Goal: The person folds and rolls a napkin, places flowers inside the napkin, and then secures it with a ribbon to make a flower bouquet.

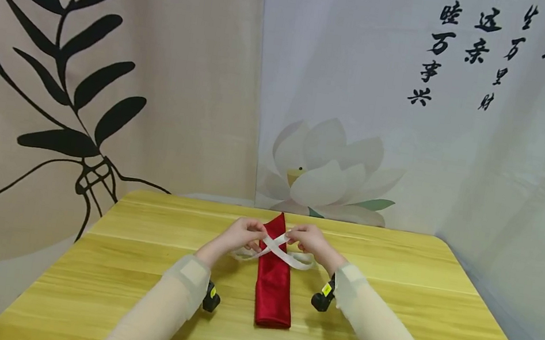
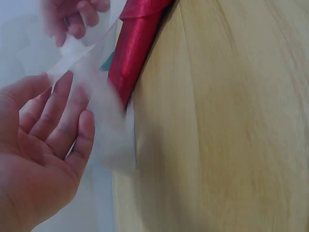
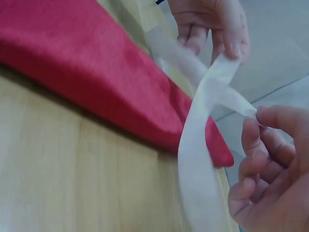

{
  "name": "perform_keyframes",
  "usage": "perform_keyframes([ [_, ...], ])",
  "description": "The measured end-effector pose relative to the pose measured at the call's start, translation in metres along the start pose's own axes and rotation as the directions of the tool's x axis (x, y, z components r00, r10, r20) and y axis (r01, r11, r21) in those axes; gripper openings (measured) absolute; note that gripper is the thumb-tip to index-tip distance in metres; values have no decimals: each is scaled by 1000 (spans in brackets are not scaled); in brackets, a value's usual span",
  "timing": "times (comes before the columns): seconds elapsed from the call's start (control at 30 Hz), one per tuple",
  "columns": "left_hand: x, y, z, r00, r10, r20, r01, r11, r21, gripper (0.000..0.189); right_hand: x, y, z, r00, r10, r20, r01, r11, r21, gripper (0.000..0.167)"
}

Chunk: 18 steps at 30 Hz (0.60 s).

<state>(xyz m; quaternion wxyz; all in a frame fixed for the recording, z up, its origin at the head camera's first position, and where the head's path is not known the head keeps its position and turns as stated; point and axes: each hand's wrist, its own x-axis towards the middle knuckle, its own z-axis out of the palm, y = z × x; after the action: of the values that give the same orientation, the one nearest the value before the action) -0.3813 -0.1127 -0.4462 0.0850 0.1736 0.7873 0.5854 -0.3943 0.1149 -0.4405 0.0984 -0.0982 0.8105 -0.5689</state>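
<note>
A folded piece of red satin cloth (image 1: 274, 292) lies lengthwise on the table, its pointed end toward the far edge. Over its upper part a white ribbon (image 3: 195, 145) crosses itself in an X, with a loop out to the right. My left hand (image 1: 245, 233) pinches one end of the ribbon between thumb and fingertips, left of the cloth. On the other side, my right hand (image 1: 313, 241) pinches the other end. In the right wrist view the crossing point hangs close over the cloth's narrow end.
The wooden table (image 1: 165, 224) reaches back to a printed curtain (image 1: 199, 96) with plant and flower drawings. A small black camera (image 1: 211, 297) is strapped to the left wrist, another camera (image 1: 323, 297) to the right.
</note>
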Motion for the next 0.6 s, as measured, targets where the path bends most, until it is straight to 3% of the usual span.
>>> perform_keyframes([
  [0.27,2,-9,-12,994,-66,-89,64,997,-32,11,-4,12,-15,998,21,-58,-20,1000,17,19],
  [0.6,-5,-20,-28,973,-95,-208,106,994,40,14,-5,33,-33,992,66,-112,-67,998,-2,25],
])
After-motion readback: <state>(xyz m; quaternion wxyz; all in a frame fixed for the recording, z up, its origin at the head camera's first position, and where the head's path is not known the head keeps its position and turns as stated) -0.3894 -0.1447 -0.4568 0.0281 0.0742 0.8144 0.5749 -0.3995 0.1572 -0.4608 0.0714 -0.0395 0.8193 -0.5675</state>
